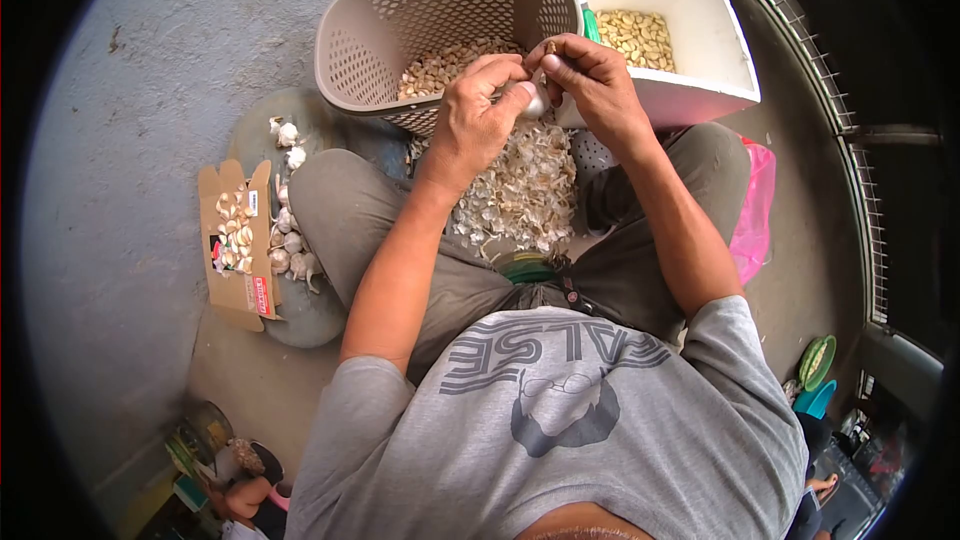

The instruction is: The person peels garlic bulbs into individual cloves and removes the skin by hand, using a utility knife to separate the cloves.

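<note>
My left hand [475, 118] is closed around a white garlic bulb [537, 103], its thumb pressed along the near side. Just right of it, my right hand [597, 85] pinches a small brown piece [551, 47] between thumb and fingers, close over the top of the bulb. Below both hands, a heap of garlic skins [520, 185] lies between my bent legs. Behind the left hand stands a perforated brown basket [350, 90] with loose garlic cloves [455, 68] inside. A white box [690, 95] beside it holds pale peeled cloves [635, 38].
On my left, several whole garlic bulbs [290, 240] lie beside an opened cardboard box [230, 295] with cloves on it. A pink plastic bag [755, 205] rests by my right knee. Wire mesh [845, 120] runs along the right. Other people show at both lower corners.
</note>
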The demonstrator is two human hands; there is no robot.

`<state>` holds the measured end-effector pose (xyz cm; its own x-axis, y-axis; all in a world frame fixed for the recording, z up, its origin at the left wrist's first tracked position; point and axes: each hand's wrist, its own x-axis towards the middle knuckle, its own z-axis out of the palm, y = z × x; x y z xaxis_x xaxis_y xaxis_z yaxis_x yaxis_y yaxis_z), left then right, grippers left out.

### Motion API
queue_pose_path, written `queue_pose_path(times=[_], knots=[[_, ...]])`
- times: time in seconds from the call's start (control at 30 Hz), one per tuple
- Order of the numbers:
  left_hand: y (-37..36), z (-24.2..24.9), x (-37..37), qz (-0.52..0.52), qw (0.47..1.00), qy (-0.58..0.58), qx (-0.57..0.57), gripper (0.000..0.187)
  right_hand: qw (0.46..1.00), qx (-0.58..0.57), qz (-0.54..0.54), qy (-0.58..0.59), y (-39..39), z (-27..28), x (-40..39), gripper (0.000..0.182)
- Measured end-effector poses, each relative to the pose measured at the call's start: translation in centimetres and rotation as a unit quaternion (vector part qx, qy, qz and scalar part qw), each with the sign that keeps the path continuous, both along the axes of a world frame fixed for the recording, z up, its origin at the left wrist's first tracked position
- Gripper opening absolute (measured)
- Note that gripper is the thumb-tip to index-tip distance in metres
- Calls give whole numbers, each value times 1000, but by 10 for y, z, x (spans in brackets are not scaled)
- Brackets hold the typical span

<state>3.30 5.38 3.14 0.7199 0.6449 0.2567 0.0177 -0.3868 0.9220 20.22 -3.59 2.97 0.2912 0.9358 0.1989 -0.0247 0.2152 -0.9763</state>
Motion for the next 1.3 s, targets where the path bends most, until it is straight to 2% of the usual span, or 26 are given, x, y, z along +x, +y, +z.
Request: queue_pose_path(times=[0.07, 0.17, 0.3, 0.4, 0.5, 0.6, 0.63, 0.73, 0.77, 0.83, 0.87, 1.0, 1.13, 1.23, 1.3], knots=[[-1, -2, 1, 22, 998, -48, 40, 13, 999, -31, -9, -17, -2, 7, -2, 12], [0, 5, -2, -1, 1000, -18, 9, 12, 997, -36, -14, -63, -3, 11, -6, 12], [-2, 6, 1, 7, 998, 11, 60, 11, 986, -35, -48, -158, -2, 7, -10, 13], [-5, 0, 4, 13, 995, 4, 97, 10, 982, -41, -63, -176, -2, 10, -10, 12], [-9, -1, 3, 12, 994, 23, 104, 9, 996, -44, -49, -60, 1, 9, -5, 13], [-22, -15, 9, 17, 991, 26, 131, 8, 998, 11, -52, -28, 2, 9, 8, 19], [-25, -17, 11, 31, 994, 32, 104, 9, 998, 35, -43, -12, 2, 4, 16, 21], [-21, -26, 15, 83, 994, 54, 51, 15, 990, -131, 2, 58, 1, -9, 10, 32], [-13, -32, 18, 98, 993, 45, 41, 16, 981, -177, 32, 74, -9, -9, 1, 44], [0, -35, 17, 131, 991, 28, 13, 17, 983, -142, 117, 1, -8, -19, -9, 46], [7, -38, 13, 119, 992, 20, 29, 19, 988, -97, 63, -103, -6, -23, -14, 48], [-1, -19, 8, 133, 982, 11, 134, 18, 985, -109, 97, 93, -2, -18, -9, 47], [1, -18, 10, 149, 977, -6, 154, 16, 973, -112, 114, 168, 2, -17, -9, 46], [10, -23, 5, 159, 985, 49, 44, 15, 981, -71, 93, 153, -6, -2, -11, 46], [16, -23, 2, 136, 991, 1, -2, 17, 978, -42, 102, 178, -10, 5, -7, 49]])
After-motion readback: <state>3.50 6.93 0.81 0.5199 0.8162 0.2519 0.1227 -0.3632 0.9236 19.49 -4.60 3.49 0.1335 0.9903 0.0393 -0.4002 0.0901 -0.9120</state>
